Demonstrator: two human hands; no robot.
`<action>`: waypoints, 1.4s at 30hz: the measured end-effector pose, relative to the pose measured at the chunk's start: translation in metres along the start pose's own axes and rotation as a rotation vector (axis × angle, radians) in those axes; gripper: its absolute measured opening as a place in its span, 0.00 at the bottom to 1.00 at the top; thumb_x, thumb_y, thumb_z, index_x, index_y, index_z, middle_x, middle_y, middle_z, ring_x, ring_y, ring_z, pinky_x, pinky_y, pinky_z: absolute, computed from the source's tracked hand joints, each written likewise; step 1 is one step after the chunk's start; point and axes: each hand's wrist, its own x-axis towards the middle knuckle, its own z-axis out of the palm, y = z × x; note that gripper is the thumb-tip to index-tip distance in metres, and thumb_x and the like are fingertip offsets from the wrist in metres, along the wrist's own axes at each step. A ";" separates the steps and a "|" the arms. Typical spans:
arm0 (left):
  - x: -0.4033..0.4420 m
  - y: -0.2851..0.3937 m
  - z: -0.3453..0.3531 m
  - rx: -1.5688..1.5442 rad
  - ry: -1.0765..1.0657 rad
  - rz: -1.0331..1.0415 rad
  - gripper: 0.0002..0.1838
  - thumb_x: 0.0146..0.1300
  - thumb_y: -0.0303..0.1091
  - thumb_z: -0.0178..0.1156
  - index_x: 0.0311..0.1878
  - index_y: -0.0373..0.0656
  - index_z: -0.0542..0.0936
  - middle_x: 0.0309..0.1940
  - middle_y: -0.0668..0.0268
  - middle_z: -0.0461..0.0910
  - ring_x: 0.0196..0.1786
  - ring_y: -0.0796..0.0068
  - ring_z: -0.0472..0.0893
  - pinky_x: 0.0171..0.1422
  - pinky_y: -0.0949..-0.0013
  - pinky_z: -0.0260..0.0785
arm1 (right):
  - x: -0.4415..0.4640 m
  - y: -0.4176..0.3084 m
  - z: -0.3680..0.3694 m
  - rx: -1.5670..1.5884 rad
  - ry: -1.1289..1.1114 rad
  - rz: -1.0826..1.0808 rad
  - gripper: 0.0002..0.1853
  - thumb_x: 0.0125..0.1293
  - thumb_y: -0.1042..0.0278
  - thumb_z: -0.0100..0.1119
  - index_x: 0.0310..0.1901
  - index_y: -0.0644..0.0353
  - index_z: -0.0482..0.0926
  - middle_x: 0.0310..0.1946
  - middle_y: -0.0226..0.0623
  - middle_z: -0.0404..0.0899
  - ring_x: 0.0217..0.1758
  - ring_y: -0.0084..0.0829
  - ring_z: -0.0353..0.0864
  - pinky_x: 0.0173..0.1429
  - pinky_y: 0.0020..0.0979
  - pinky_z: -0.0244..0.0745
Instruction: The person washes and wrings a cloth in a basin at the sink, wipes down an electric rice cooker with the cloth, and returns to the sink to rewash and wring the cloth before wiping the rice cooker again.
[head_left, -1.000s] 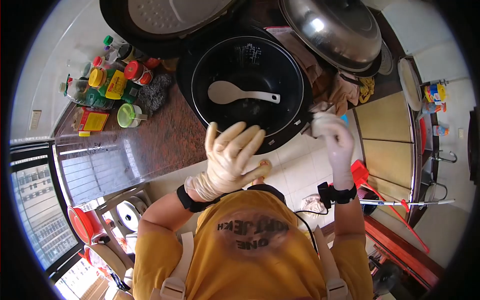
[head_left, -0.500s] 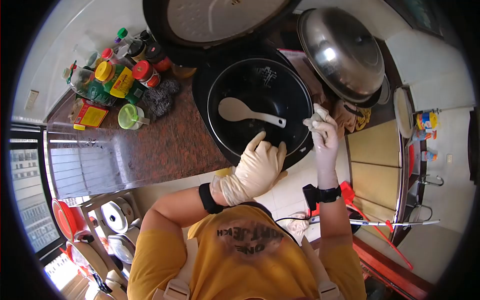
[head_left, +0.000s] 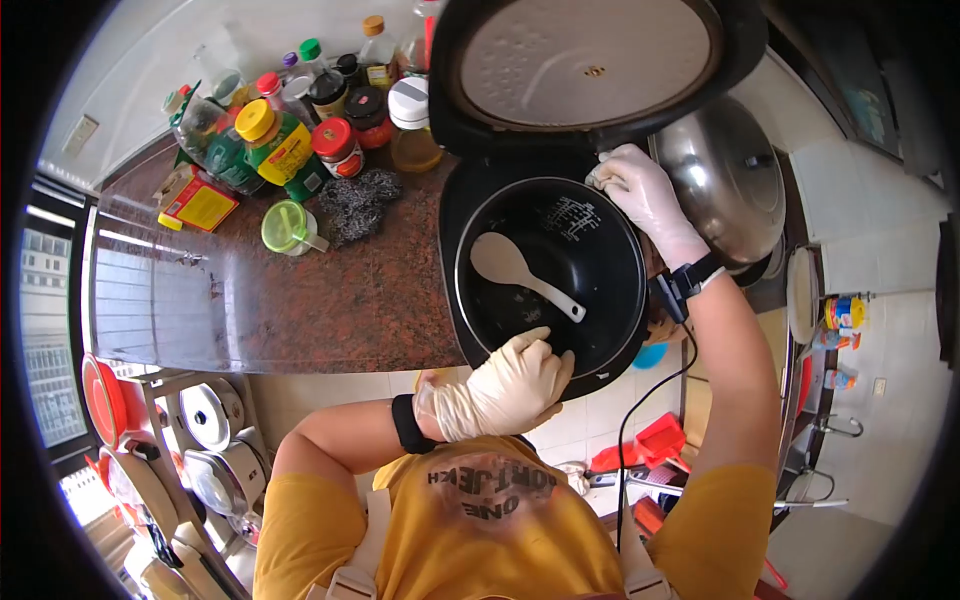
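Note:
A black rice cooker (head_left: 455,215) stands open, its lid (head_left: 590,60) raised behind it. In its dark inner pot (head_left: 590,265) lies a white rice paddle (head_left: 510,270), handle pointing to the front right. My gloved left hand (head_left: 515,385) is closed at the cooker's front rim, fingers curled over the edge and thumb below. My gloved right hand (head_left: 640,195) is at the back right rim, near the lid's hinge, with its fingers pinched together; whatever it holds is mostly hidden.
Bottles and jars (head_left: 285,150), steel wool (head_left: 355,205) and a green-lidded container (head_left: 290,228) sit on the red-brown counter (head_left: 350,310) to the left. A domed metal lid (head_left: 725,185) is at the right. Pots (head_left: 210,415) stand on a rack at lower left.
My right hand has moved away from me along the cooker's right side to the back; a greyish cloth showed in its fingers earlier. My left hand has curled at the front rim. The view has shifted.

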 end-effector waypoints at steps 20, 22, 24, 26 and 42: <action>-0.007 -0.002 0.016 0.040 0.065 0.048 0.31 0.59 0.47 0.61 0.55 0.25 0.79 0.39 0.60 0.80 0.41 0.65 0.77 0.71 0.54 0.65 | 0.069 -0.084 0.047 0.003 -0.309 -0.125 0.05 0.67 0.72 0.61 0.42 0.60 0.84 0.39 0.43 0.86 0.45 0.44 0.86 0.51 0.40 0.81; -0.007 -0.002 0.018 0.055 0.084 0.039 0.30 0.59 0.47 0.61 0.54 0.25 0.79 0.41 0.59 0.80 0.42 0.64 0.77 0.71 0.54 0.65 | 0.079 -0.114 0.066 0.082 -0.348 -0.246 0.05 0.65 0.72 0.60 0.40 0.58 0.84 0.37 0.40 0.85 0.43 0.43 0.86 0.49 0.39 0.81; -0.007 -0.003 0.019 0.027 0.100 0.041 0.30 0.58 0.47 0.62 0.52 0.27 0.80 0.42 0.59 0.80 0.43 0.64 0.77 0.71 0.53 0.65 | 0.086 -0.138 0.085 -0.099 -0.318 -0.432 0.04 0.65 0.73 0.58 0.38 0.58 0.82 0.35 0.40 0.82 0.40 0.44 0.84 0.48 0.40 0.80; -0.008 -0.003 0.019 0.016 0.091 0.035 0.30 0.57 0.48 0.62 0.51 0.28 0.81 0.43 0.59 0.80 0.44 0.63 0.77 0.72 0.53 0.65 | 0.087 -0.153 0.084 -0.186 -0.390 -0.440 0.03 0.65 0.74 0.57 0.36 0.59 0.80 0.33 0.41 0.80 0.39 0.44 0.83 0.47 0.41 0.78; -0.136 -0.001 -0.049 -0.068 0.803 -0.387 0.36 0.73 0.62 0.51 0.62 0.34 0.76 0.57 0.52 0.80 0.61 0.55 0.77 0.68 0.56 0.67 | -0.061 -0.246 0.054 -0.185 -0.737 -0.626 0.05 0.61 0.69 0.58 0.37 0.59 0.79 0.35 0.40 0.76 0.41 0.40 0.80 0.43 0.39 0.77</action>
